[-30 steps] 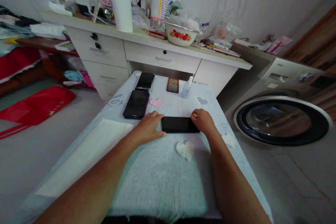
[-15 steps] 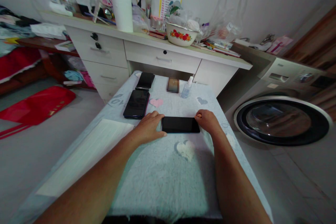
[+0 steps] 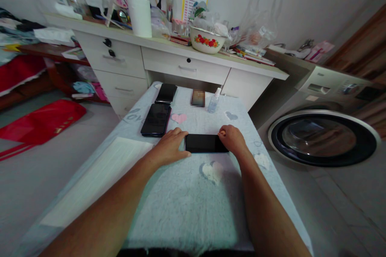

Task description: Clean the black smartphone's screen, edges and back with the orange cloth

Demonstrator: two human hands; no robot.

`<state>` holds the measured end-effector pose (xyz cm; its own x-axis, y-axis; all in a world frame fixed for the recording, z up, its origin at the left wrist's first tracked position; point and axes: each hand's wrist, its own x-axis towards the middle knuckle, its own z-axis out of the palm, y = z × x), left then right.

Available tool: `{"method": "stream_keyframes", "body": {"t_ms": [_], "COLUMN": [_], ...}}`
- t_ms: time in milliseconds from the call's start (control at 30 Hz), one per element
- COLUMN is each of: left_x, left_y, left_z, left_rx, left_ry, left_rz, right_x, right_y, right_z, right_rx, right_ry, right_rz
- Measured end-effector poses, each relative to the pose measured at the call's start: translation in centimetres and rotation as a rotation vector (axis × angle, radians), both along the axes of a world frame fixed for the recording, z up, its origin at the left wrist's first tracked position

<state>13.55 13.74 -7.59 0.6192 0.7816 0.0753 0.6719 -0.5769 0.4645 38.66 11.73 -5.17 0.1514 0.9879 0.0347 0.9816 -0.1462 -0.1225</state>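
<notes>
A smartphone [image 3: 202, 143] with a dark screen lies sideways on the cloth-covered table. My left hand [image 3: 172, 144] grips its left end, thumb at the near edge and fingers at the far edge. Over the right end of the screen, my right hand [image 3: 233, 138] is closed with its fingertips pinched together; whatever is in them is too small to make out. Beyond my left hand lie a larger dark-screened device [image 3: 156, 119] and a black one [image 3: 166, 93]. A clear spray bottle [image 3: 213, 102] stands upright past the phone, beside a small blurred brown item [image 3: 198, 98].
A long pale sheet [image 3: 99, 180] lies along the table's left side. Behind the table is a white desk [image 3: 187, 66] bearing a flowered bowl [image 3: 208, 41] and a paper roll [image 3: 141, 16]. To the right stands a washing machine [image 3: 328, 92]; a red bag [image 3: 42, 122] is on the floor at left.
My right hand has slid a little to the left, from the phone's right edge onto its screen. My left hand and the phone have stayed in place.
</notes>
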Motion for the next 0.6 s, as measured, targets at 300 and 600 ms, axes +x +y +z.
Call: {"method": "stream_keyframes", "body": {"t_ms": [300, 600], "left_x": [0.2, 0.1], "left_y": [-0.2, -0.1], "left_z": [0.3, 0.1], "left_rx": [0.0, -0.001], "left_ry": [0.011, -0.01], "left_rz": [0.002, -0.002], "right_x": [-1.7, -3.6], "right_y": [0.0, -0.2], "right_z": [-0.4, -0.5], "right_rx": [0.025, 0.083], "right_ry": [0.011, 0.043], "right_rz": [0.057, 0.128]}}
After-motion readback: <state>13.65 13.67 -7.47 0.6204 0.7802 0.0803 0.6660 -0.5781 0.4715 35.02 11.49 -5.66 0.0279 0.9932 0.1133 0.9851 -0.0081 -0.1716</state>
